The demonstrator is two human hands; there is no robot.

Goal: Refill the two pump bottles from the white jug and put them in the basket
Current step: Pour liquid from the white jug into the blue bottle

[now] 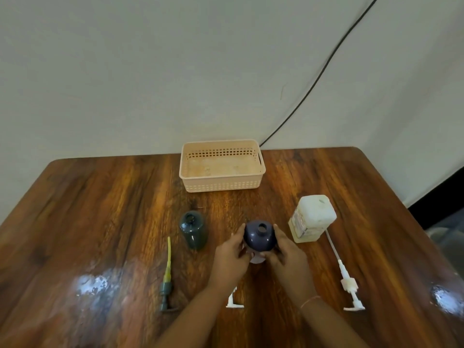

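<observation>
A dark purple bottle [258, 234] with an open neck stands at the table's middle, held from both sides by my left hand [232, 254] and my right hand [283, 252]. Left of it a dark green bottle [192, 232] stands upright, also without its pump. The white jug [311, 218] stands to the right, its top open. A beige perforated basket [222, 165] sits empty at the table's far edge. A green pump with a yellowish tube [167, 277] lies at the left. A white pump [347, 282] lies at the right. Another white pump [234, 301] is partly hidden under my left forearm.
The wooden table [100, 209] shows bright light reflections at the near left and near right. A black cable [326, 71] runs down the wall behind the basket. The table's right edge drops off next to a dark floor area.
</observation>
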